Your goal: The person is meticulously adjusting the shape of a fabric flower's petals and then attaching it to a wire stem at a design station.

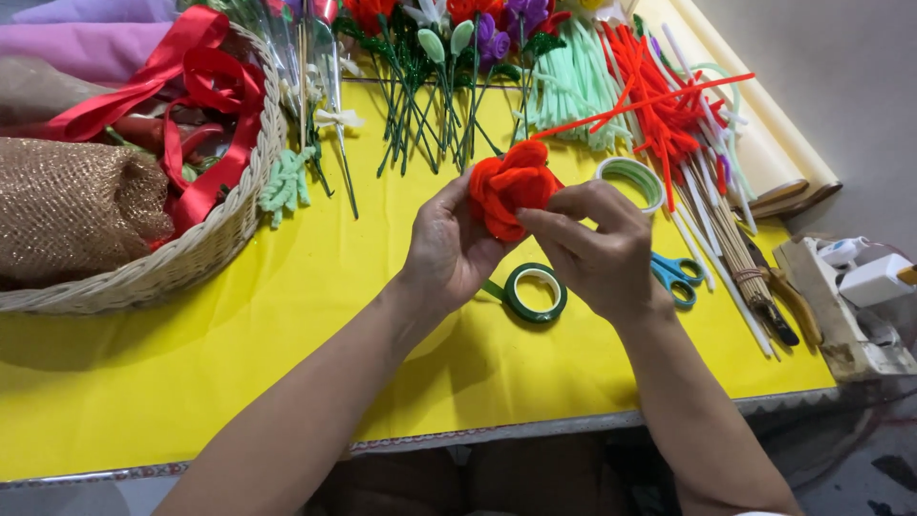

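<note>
Red pipe-cleaner rose (511, 186) sits between both hands, raised above the yellow table cover (287, 315), roughly mid-table. Left hand (449, 250) cups it from below and behind, fingers closed round the base, apparently to keep the coil from springing loose. Right hand (600, 250) pinches the bloom's right edge between thumb and forefinger, a narrow grip suited to bending one petal loop. One long red pipe cleaner (650, 103) runs from the flower up to the right, seemingly the free tail of the winding. Dark green floral tape roll (536, 292) lies flat just under the hands, a paler roll (631, 180) just beyond the right hand, blue scissors (678, 275) beside the right wrist: all within easy reach. Wicker basket (205, 244) with red ribbon (196, 91) crowds the left side; finished stemmed flowers (430, 86) and loose pipe cleaners (659, 115) fill the far edge. Open room remains on the near yellow strip toward the table's front edge.
</note>
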